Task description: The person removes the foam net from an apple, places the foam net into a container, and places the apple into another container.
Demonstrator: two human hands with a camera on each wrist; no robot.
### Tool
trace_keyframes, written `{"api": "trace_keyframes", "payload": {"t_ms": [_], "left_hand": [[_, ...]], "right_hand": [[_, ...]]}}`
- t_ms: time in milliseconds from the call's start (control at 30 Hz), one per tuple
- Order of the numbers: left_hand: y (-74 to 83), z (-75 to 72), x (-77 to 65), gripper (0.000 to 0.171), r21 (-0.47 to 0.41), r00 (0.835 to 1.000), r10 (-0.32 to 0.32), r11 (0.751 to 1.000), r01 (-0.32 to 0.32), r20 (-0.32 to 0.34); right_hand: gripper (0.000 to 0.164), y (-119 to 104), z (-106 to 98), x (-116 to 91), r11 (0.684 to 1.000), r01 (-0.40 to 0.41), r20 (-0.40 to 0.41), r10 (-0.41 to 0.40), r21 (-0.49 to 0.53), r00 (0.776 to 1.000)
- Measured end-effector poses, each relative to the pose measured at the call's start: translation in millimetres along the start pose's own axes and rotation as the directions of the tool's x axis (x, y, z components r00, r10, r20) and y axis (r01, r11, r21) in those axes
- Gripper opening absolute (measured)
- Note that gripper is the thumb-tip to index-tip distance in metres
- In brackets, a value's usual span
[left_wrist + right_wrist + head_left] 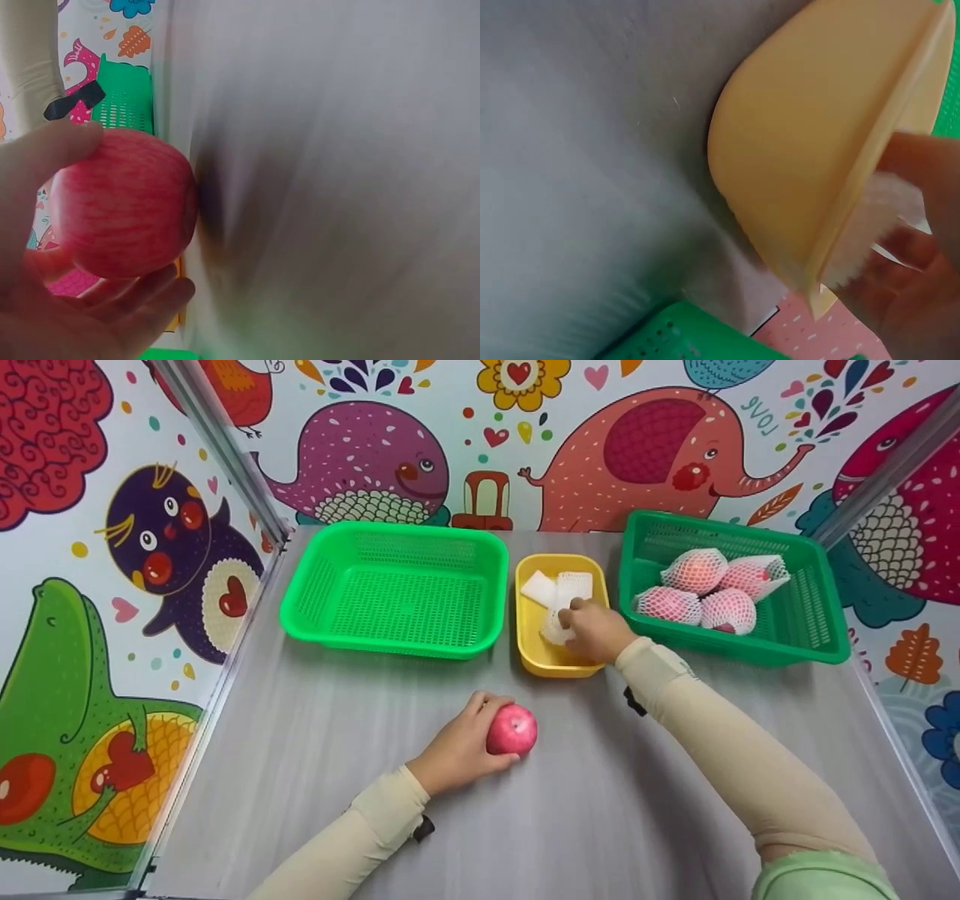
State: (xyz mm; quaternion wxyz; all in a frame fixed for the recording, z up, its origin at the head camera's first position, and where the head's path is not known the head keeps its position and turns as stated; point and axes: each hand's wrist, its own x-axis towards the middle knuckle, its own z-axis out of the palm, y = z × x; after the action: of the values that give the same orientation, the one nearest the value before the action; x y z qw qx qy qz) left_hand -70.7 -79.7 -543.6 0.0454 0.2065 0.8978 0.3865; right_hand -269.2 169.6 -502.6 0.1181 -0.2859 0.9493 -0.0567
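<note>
My left hand (459,746) grips a red apple (514,730) on the grey table; the left wrist view shows thumb and fingers curled round the apple (124,202). Over the yellow bin (529,639) reaches my right hand (598,630). Its fingers pinch a white foam net sleeve (556,628) inside that bin. The right wrist view has the hand (922,277) at the bin's rim, with the blurred foam net (877,217) between thumb and fingers. More white foam nets (574,585) lie behind it in the bin.
A bright green basket (405,649) with nothing in it stands left of the yellow bin. To the right, a dark green basket (795,652) holds several apples in foam nets (729,611). Printed wall panels (480,442) with metal posts enclose the table's back and sides.
</note>
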Motion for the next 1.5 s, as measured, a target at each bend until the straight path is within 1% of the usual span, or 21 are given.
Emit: {"api": "trace_keyframes", "payload": {"t_ms": [67, 133, 267, 333, 433, 533, 600, 700, 833, 967, 1100, 1200, 1300, 1400, 1500], "left_hand": [[0.9, -3.7, 1.2, 0.075, -0.004, 1.0, 0.003, 1.0, -0.003, -0.009], [2.7, -9.6, 3.4, 0.074, -0.009, 1.0, 0.015, 1.0, -0.015, -0.021], [8.4, -29.1, 12.0, 0.072, -0.013, 0.997, 0.06, 0.998, -0.061, -0.049], [11.0, -41.9, 18.9, 0.073, -0.006, 0.993, 0.1, 0.995, -0.1, -0.07], [12.2, -65.1, 31.0, 0.073, 0.029, 0.982, 0.148, 0.989, -0.146, -0.119], [8.7, -90.7, 42.8, 0.072, 0.068, 0.968, 0.17, 0.985, -0.16, -0.187], [3.9, -108.1, 49.5, 0.072, 0.086, 0.957, 0.172, 0.984, -0.155, -0.232], [-6.6, -131.3, 55.8, 0.073, 0.094, 0.948, 0.138, 0.989, -0.115, -0.286], [-24.5, -156.6, 60.5, 0.075, 0.076, 0.944, 0.041, 0.997, -0.017, -0.326], [-46.2, -175.7, 64.0, 0.077, 0.081, 0.936, -0.03, 0.995, 0.062, -0.35], [-68.4, -189.8, 61.4, 0.079, 0.104, 0.933, -0.099, 0.984, 0.142, -0.346], [-86.2, -196.4, 57.4, 0.079, 0.121, 0.927, -0.172, 0.967, 0.223, -0.333], [-103.1, -199.9, 52.0, 0.08, 0.142, 0.916, -0.251, 0.941, 0.306, -0.313], [-117.4, -201.2, 46.1, 0.08, 0.169, 0.9, -0.316, 0.911, 0.376, -0.301], [-126.9, -201.9, 42.1, 0.08, 0.207, 0.88, -0.358, 0.879, 0.43, -0.311]], "right_hand": [[0.034, -2, 3, 1, 1.0, 0.021, 0.034, -0.021, -0.001, 0.999], [0.035, -3, 4, 1, 0.999, 0.038, 0.05, -0.038, 0.005, 0.998], [0.033, -2, 6, 2, 0.998, 0.061, 0.044, -0.061, 0.012, 0.997], [0.03, -1, 7, 2, 0.998, 0.066, 0.039, -0.067, 0.022, 0.997], [0.026, 0, 9, 2, 0.997, 0.07, 0.036, -0.072, 0.037, 0.997], [0.025, 1, 9, 3, 0.996, 0.076, 0.045, -0.079, 0.051, 0.996], [0.026, 1, 9, 3, 0.995, 0.092, 0.051, -0.094, 0.046, 0.994], [0.029, 0, 9, 3, 0.993, 0.116, 0.06, -0.118, 0.029, 0.991], [0.031, 1, 10, 4, 0.993, 0.114, 0.07, -0.115, 0.019, 0.991], [0.033, 0, 11, 4, 0.995, 0.101, 0.082, -0.103, 0.024, 0.991], [0.033, -2, 9, 4, 0.996, 0.089, 0.088, -0.091, 0.029, 0.992], [0.033, -4, 7, 3, 0.996, 0.083, 0.091, -0.085, 0.029, 0.992], [0.032, -4, 7, 3, 0.996, 0.085, 0.084, -0.087, 0.027, 0.993], [0.032, -2, 10, 4, 0.997, 0.079, 0.081, -0.08, 0.021, 0.994], [0.031, -1, 12, 5, 0.997, 0.074, 0.08, -0.075, 0.021, 0.994]]}}
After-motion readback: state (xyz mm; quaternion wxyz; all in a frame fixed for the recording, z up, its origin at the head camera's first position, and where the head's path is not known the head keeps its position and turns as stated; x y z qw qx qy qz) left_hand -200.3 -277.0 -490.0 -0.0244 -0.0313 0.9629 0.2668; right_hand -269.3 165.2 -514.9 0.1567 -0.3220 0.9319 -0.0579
